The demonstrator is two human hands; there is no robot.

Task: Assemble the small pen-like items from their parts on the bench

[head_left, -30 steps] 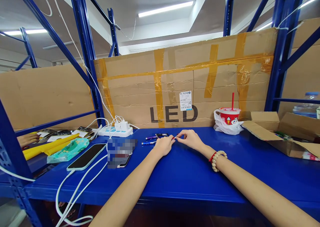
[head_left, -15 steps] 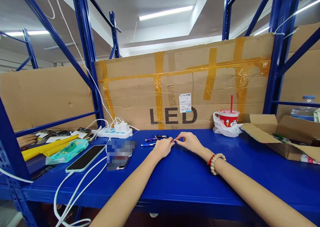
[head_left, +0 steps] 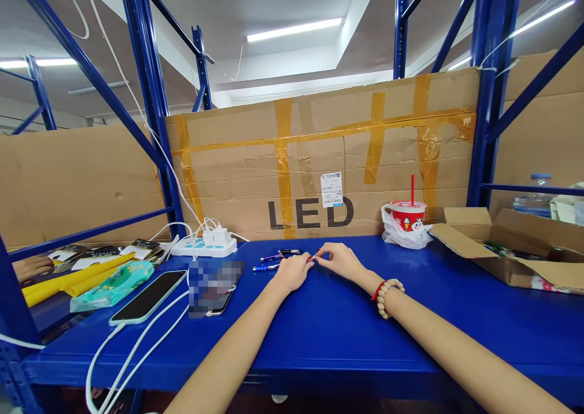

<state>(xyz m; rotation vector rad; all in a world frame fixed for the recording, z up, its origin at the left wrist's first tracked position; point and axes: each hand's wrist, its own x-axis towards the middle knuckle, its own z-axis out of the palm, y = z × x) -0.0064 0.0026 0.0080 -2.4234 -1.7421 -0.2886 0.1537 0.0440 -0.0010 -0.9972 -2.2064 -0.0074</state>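
My left hand (head_left: 292,273) is closed around a slim red pen-like item (head_left: 311,259), of which only a short piece shows. Facing it, my right hand (head_left: 340,262) pinches at the item's right end, thumb and index finger pressed together. Just left of my left hand, several slim pen-like items lie on the blue table (head_left: 319,335): a black one (head_left: 289,251), a purple one (head_left: 271,257) and a blue one (head_left: 266,268). My fingers hide part of the red item.
A phone (head_left: 148,297), a power strip (head_left: 205,246) and white cables lie left, beside a green packet (head_left: 112,286) and yellow rolls (head_left: 77,277). Another person's hand (head_left: 34,268) is far left. At right stand a red cup (head_left: 407,216) and an open carton (head_left: 515,271).
The whole view has shifted slightly, so most things appear a little further left. Both hands keep nearly the same grip on the red item.
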